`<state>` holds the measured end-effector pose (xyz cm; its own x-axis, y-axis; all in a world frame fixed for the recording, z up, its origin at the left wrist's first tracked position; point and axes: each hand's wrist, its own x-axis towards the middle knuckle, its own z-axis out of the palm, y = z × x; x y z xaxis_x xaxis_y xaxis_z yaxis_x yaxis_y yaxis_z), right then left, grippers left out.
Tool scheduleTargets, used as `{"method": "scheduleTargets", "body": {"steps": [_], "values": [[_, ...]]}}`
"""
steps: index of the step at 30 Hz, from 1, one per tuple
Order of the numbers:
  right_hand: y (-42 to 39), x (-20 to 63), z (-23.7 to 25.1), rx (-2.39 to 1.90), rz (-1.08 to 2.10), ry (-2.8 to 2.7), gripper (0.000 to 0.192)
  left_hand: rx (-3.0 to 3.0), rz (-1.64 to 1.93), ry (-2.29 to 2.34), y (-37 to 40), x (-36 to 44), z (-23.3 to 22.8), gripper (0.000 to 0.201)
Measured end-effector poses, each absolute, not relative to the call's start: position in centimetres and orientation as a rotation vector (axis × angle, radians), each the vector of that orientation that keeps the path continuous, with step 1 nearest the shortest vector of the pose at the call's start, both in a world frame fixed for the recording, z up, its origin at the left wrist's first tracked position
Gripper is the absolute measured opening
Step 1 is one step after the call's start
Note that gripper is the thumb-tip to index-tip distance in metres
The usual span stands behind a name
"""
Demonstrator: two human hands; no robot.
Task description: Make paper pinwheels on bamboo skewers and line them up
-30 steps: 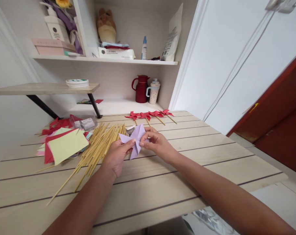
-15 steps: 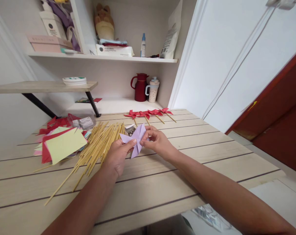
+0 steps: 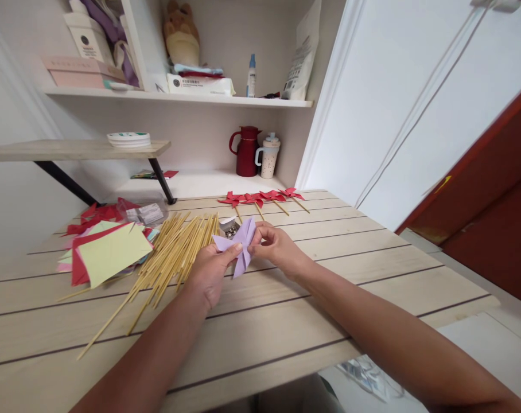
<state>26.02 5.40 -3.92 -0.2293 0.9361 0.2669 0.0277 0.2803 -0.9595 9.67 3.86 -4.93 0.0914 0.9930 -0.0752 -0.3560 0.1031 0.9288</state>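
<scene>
Lilac paper, folded into a pinwheel, sits pinched between both hands just above the pale wooden surface. On the pinwheel's left side the left hand has its thumb pressed on the centre, fingers closed under the paper from below. On its right side the right hand has its fingers closed on one blade next to the centre, the fingertips meeting the left thumb there. Both forearms reach in from the near edge of the surface.

Just left of the pinwheel lies a loose heap of bamboo sticks, fanned out toward the near left, the nearest stick ends almost under the left hand. Beyond the sticks, further left of the pinwheel, is a stack of coloured paper sheets with a pale yellow sheet on top and red ones under it. Right behind the pinwheel, partly hidden by it, is a small container whose contents I cannot make out. Further behind the pinwheel a row of four red pinwheels on sticks lies on the surface. Well behind those, a dark red jug and a speckled lidded cup stand side by side on a low shelf.
</scene>
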Motion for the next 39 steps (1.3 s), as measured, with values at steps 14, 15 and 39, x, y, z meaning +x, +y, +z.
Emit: {"method": "scheduleTargets", "body": {"steps": [14, 15, 39], "values": [[5.66, 26.17, -4.41, -0.993, 0.910, -1.680, 0.013, 0.961, 1.276, 1.118, 4.23, 9.61, -5.17, 0.034], [5.62, 26.16, -4.34, -1.013, 0.909, -1.668, 0.013, 0.961, 1.276, 1.110, 4.26, 9.60, -5.26, 0.035], [5.46, 26.02, -4.09, -1.013, 0.943, -1.672, 0.013, 0.996, 1.299, 1.165, 3.97, 9.79, -5.06, 0.040]]}}
